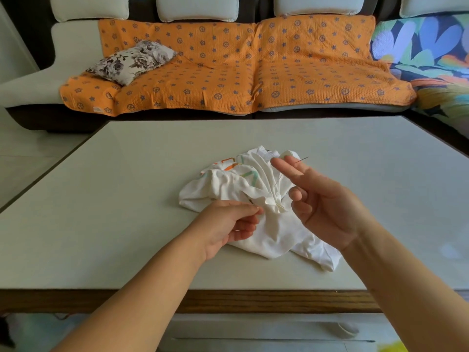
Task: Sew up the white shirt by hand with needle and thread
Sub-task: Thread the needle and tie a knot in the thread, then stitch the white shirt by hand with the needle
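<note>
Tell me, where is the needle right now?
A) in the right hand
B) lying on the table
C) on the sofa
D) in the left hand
A: the needle pokes out from the fingertips of the right hand, held up over the white shirt, while the left hand pinches the cloth.

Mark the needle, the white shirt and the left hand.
needle (302, 159), head view, bare shaft near its tip.
white shirt (276, 232), head view, lower fold.
left hand (228, 221), head view, middle of the hand.
</note>
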`<state>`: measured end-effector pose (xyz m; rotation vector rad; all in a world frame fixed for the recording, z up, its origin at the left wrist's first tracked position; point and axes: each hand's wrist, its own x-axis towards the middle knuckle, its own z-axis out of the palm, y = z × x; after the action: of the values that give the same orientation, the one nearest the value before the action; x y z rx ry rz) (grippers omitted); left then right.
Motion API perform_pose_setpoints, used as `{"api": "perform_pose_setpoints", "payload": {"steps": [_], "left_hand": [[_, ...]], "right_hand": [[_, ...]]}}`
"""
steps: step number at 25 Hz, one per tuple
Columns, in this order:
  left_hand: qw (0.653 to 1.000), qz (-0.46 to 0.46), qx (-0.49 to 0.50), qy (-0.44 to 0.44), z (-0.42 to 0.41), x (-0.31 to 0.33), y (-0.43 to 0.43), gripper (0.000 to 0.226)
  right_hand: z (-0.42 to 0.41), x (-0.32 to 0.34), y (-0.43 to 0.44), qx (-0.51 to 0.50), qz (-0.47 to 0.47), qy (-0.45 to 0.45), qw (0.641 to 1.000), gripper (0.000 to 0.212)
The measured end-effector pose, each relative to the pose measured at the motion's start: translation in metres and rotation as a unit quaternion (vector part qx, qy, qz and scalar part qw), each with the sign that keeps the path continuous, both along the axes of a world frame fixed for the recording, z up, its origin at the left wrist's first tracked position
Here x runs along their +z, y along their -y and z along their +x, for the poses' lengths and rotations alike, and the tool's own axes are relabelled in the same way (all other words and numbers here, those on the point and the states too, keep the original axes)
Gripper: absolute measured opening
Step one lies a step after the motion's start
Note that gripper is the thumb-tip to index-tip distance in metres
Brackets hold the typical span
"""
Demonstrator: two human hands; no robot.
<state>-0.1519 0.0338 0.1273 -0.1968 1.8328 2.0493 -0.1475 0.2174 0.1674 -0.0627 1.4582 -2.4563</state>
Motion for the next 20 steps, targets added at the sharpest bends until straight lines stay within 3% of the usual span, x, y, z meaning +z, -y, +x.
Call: {"api": "perform_pose_setpoints", "payload": {"steps": [5,9,11,13,16,20], "left_hand": [[0.995,-0.063,-0.078,0.0,0.005,0.0,0.005,0.018],[0.947,-0.219,-0.235,0.017,0.01,0.003,0.021,0.029],[0.928,-0.266,-0.26,0.027,0.01,0.002,0.028,0.031],[0.918,-0.296,-0.26,0.035,0.009,0.001,0.033,0.034],[0.899,-0.35,-0.26,0.043,0.008,0.002,0.041,0.039],[0.828,-0.495,-0.259,0.043,0.01,0.007,0.052,0.035]], "right_hand": [[-0.008,-0.008,-0.008,-0.096,0.062,0.012,0.993,0.013],[-0.013,-0.008,-0.017,-0.121,-0.039,0.061,0.99,0.006],[-0.014,-0.007,-0.02,-0.125,-0.127,0.082,0.98,0.011],[-0.015,-0.005,-0.023,-0.157,-0.141,0.081,0.974,0.013],[-0.014,-0.002,-0.03,-0.255,0.01,0.036,0.966,0.01],[-0.005,-0.001,-0.036,-0.346,0.247,-0.011,0.905,0.006]]}}
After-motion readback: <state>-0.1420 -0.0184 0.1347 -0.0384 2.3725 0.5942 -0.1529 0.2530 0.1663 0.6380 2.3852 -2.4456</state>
